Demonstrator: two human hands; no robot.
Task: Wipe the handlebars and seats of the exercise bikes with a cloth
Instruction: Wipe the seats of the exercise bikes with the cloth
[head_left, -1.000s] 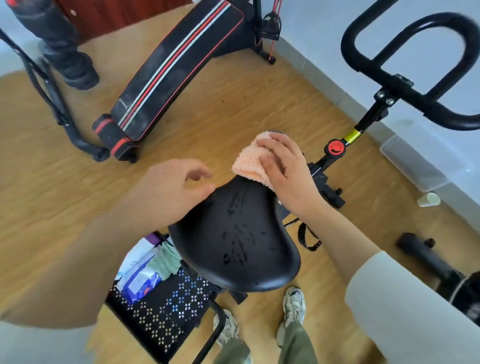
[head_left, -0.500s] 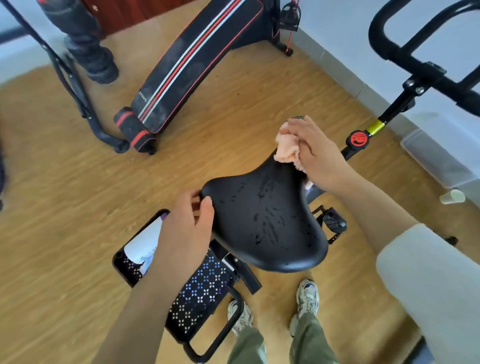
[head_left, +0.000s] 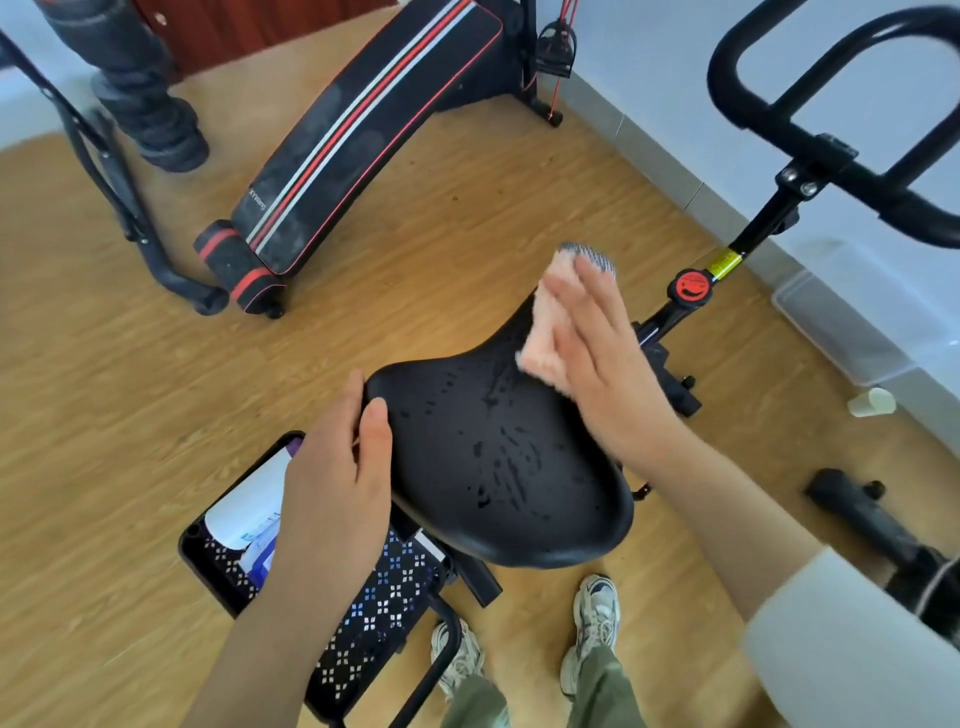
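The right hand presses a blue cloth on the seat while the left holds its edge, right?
No: the head view shows a pink cloth, not blue. The right hand does press it on the seat; the left hand holds the edge.

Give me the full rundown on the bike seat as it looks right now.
The seat is a broad black saddle, smooth like vinyl, its narrow nose pointing away toward the handlebar post. Wet drops and streaks speckle its top. The left hand grips its left edge, thumb on top; the right hand presses a peach cloth flat against the nose.
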